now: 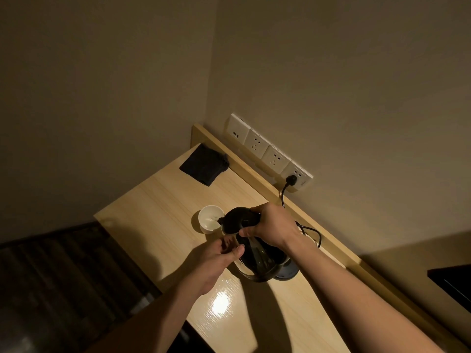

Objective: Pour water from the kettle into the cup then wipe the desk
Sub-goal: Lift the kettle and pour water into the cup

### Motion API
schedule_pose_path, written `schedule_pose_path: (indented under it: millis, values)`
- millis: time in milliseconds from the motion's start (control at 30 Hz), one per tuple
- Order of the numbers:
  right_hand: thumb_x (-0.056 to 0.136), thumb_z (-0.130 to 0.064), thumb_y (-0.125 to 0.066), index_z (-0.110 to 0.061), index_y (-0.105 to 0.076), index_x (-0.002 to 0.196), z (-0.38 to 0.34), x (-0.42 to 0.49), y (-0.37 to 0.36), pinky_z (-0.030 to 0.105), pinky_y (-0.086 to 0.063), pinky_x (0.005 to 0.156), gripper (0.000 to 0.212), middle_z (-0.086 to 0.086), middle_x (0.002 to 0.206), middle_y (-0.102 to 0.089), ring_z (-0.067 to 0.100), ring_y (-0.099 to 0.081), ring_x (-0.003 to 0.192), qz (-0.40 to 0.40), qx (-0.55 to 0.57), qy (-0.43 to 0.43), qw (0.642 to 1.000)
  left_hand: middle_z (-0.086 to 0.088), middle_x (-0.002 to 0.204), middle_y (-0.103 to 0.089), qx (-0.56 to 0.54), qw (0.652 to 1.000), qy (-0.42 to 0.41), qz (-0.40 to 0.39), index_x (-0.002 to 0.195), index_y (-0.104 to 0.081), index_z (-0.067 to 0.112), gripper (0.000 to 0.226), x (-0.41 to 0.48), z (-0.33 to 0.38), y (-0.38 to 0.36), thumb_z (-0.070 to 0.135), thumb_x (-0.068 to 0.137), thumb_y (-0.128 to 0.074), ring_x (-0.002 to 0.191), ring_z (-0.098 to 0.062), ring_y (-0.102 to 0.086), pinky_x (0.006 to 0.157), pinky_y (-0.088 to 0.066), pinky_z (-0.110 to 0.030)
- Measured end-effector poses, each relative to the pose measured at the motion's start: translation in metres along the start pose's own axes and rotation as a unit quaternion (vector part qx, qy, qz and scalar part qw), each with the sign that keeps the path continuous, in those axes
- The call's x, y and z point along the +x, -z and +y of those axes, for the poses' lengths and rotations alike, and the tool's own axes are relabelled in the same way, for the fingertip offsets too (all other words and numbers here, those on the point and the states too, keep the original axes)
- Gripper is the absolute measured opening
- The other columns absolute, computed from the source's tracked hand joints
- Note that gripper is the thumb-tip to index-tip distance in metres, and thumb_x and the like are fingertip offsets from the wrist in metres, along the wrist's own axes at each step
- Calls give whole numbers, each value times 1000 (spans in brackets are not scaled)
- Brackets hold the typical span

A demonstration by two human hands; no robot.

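Note:
A glass kettle point(257, 261) with a black lid and handle is tilted toward a white cup point(209, 219) on the light wooden desk point(158, 205). Its spout hangs over the cup's rim. My right hand point(271, 226) grips the black handle at the top. My left hand point(219, 256) presses against the kettle's glass side, fingers curled around it. A thin stream seems to reach the cup, though it is hard to make out. A folded dark cloth point(204, 164) lies at the desk's far corner.
The kettle's round base point(288, 272) sits just behind the kettle, its black cord point(309, 231) running to a plug point(291, 179) in the wall socket strip. A raised wooden ledge point(254, 174) borders the desk along the wall. Dark floor lies to the left.

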State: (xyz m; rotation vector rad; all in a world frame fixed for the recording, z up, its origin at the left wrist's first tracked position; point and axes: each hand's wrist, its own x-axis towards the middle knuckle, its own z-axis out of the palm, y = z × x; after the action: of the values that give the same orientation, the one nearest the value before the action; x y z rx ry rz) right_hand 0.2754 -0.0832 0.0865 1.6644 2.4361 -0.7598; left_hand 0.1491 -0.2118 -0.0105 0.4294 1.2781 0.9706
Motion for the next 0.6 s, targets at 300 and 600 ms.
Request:
schedule_pose_path:
  millis: [300, 600]
  values:
    - [70, -57, -89, -21, -75, 119, -8, 5, 3, 42, -64, 80, 62, 0, 100, -77, 20, -71, 89, -9, -19, -5, 1000, 2, 125, -78, -38, 999, 10, -11, 122, -71, 22, 27, 0, -1, 1, 23, 96, -78, 129, -19, -66, 123, -42, -50]
    - [70, -57, -90, -21, -76, 114, -15, 10, 4, 42, -64, 78, 59, -1, 96, -77, 19, -71, 85, -15, -48, -23, 998, 7, 119, -78, -72, 997, 21, -18, 120, -70, 22, 26, -1, 1, 2, 20, 96, -78, 122, -11, -68, 106, -51, -32]
